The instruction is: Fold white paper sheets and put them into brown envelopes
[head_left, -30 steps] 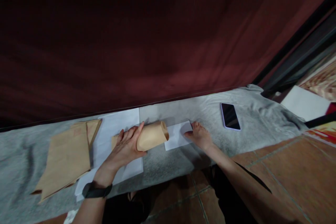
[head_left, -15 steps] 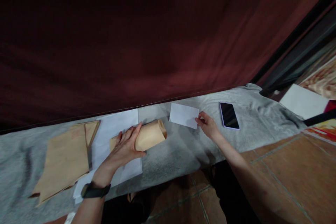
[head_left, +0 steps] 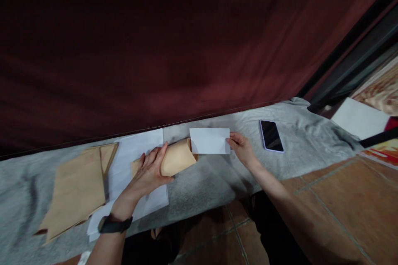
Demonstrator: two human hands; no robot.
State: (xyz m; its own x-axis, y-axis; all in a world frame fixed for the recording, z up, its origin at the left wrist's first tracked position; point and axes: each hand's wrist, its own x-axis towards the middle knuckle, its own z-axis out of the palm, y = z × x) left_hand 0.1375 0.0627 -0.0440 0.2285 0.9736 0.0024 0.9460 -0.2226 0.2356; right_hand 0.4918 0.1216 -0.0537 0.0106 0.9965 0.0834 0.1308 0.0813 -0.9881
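Landmark: the brown envelope (head_left: 178, 159), its bowed mouth facing right; its left part lies over white sheets, its right part reaches out over grey cloth (head_left: 199, 190).
Left hand (head_left: 149, 176): on top of the envelope's left part, back of the hand upward.
Left grip: clamped across the envelope, thumb at the near edge, index finger at the far edge.
White card (head_left: 209, 141): just right of the envelope, its left edge overlapping the far corner of the mouth in view; whether that edge sits inside cannot be told.
Right hand (head_left: 243, 149): right of the envelope, at the card's right end.
Right grip: thumb and fingers together, pinching the card's right edge.
White sheets (head_left: 122, 165): partly beneath the envelope and spreading to its left.
Brown paper pile (head_left: 79, 190): well left of the envelope, its pieces stacked unevenly, its right side over the sheets.
Phone (head_left: 271, 136): well right of the envelope, past the right hand, lying flat with its dark screen up and a pale purple rim.
Watch (head_left: 115, 224): on the left wrist, left of the envelope and nearer the person.
Dark red fabric (head_left: 186, 70): behind the envelope, upright.
Tiled floor (head_left: 329, 198): right of the envelope and lower, on the person's side.
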